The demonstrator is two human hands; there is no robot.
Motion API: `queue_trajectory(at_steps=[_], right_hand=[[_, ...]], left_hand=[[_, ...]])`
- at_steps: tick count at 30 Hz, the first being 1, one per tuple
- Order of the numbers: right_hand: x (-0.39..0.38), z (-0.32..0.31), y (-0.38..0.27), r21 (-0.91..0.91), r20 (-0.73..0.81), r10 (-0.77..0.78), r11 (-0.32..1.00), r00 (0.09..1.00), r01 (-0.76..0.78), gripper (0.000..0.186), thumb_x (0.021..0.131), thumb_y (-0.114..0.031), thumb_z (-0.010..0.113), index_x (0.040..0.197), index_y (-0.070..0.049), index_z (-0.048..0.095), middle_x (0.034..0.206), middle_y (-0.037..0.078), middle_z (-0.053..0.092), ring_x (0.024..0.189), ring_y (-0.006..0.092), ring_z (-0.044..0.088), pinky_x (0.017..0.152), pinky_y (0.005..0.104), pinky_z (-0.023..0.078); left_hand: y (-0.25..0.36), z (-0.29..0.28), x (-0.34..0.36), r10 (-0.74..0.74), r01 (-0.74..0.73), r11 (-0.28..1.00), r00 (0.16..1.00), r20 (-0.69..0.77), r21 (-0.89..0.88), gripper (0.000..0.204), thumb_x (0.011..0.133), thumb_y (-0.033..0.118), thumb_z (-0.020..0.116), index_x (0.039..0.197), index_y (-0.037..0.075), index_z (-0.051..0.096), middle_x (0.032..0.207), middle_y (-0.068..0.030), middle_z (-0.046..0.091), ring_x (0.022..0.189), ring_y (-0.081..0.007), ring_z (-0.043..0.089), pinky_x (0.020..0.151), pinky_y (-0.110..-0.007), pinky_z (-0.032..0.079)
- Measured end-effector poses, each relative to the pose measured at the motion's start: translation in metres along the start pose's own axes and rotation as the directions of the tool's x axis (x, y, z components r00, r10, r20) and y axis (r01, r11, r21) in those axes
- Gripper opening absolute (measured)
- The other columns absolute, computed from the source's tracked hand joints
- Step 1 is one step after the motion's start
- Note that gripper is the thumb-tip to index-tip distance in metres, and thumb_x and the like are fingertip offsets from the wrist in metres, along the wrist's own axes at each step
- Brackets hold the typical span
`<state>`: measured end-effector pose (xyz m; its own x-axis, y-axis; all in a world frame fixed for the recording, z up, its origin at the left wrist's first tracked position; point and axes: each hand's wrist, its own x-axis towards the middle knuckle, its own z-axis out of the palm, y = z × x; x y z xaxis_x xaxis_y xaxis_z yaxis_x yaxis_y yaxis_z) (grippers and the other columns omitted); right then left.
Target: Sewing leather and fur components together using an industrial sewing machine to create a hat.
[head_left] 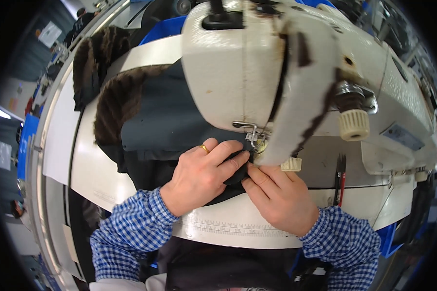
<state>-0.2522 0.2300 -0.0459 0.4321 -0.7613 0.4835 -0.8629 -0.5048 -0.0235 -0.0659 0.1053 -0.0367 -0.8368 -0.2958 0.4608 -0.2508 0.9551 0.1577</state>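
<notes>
A dark blue-grey fabric piece (165, 116) with brown fur (119, 104) along its far left side lies across the sewing machine table. My left hand (199, 174), with a gold ring, bears on its near edge, thumb and forefinger closed on a dark fold left of the needle area. From the right, my right hand (279, 196) meets the same fold, fingertips pressed together at its edge, partly under the machine head. The presser foot (253, 137) sits just beyond both hands' fingertips. The white sewing machine (228, 77) hides the fabric behind it.
Slim black and red tools, apparently tweezers (341, 179), lie right of my right hand. The white table (218, 230) carries a printed ruler near its front edge. More brown fur (102, 53) rests at the far left. A blue bin (165, 30) stands behind.
</notes>
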Motion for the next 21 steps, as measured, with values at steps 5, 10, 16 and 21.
queue_trajectory(at_steps=[5, 10, 16, 21], right_hand=[[0.0, 0.005, 0.002, 0.008, -0.066, -0.025, 1.0, 0.997, 0.025, 0.03, 0.077, -0.015, 0.068, 0.103, 0.001, 0.071, 0.115, 0.018, 0.069, 0.1, 0.0257, 0.064, 0.074, 0.0335, 0.052], [0.0, 0.006, 0.003, 0.046, -0.058, -0.011, 0.999, 0.998, 0.014, 0.032, 0.078, -0.015, 0.067, 0.104, 0.002, 0.071, 0.112, 0.017, 0.069, 0.098, 0.0255, 0.063, 0.076, 0.0345, 0.052], [0.003, 0.002, -0.001, 0.077, -0.037, 0.039, 0.996, 0.999, -0.036, 0.032, 0.074, -0.01, 0.068, 0.104, 0.003, 0.072, 0.112, 0.015, 0.069, 0.102, 0.0268, 0.064, 0.082, 0.0354, 0.055], [-0.002, 0.009, 0.003, 0.005, -0.092, -0.03, 1.0, 0.995, 0.031, 0.025, 0.077, -0.017, 0.066, 0.095, 0.001, 0.07, 0.105, 0.015, 0.068, 0.096, 0.0241, 0.06, 0.073, 0.0308, 0.048]], left_hand=[[-0.001, -0.003, -0.002, 0.052, -0.052, 0.998, 0.999, -0.005, 0.036, 0.045, 0.066, 0.006, 0.073, 0.111, 0.004, 0.075, 0.109, -0.0027, 0.067, 0.08, -0.0189, 0.059, 0.068, -0.031, 0.054], [-0.007, -0.002, -0.001, 0.093, -0.093, 0.995, 0.996, 0.005, 0.032, 0.044, 0.067, 0.006, 0.073, 0.111, 0.004, 0.075, 0.108, -0.0014, 0.068, 0.079, -0.0176, 0.06, 0.068, -0.03, 0.054], [-0.011, -0.008, 0.006, 0.139, -0.145, 0.979, 0.989, 0.052, 0.142, 0.038, 0.07, 0.008, 0.071, 0.108, 0.004, 0.075, 0.108, -0.0033, 0.065, 0.085, -0.0188, 0.057, 0.073, -0.032, 0.051], [0.033, -0.008, 0.017, -0.016, -0.022, 0.945, 0.993, 0.114, 0.325, 0.021, 0.079, 0.011, 0.064, 0.097, -0.001, 0.07, 0.101, -0.0091, 0.059, 0.092, -0.0233, 0.058, 0.079, -0.035, 0.049]])
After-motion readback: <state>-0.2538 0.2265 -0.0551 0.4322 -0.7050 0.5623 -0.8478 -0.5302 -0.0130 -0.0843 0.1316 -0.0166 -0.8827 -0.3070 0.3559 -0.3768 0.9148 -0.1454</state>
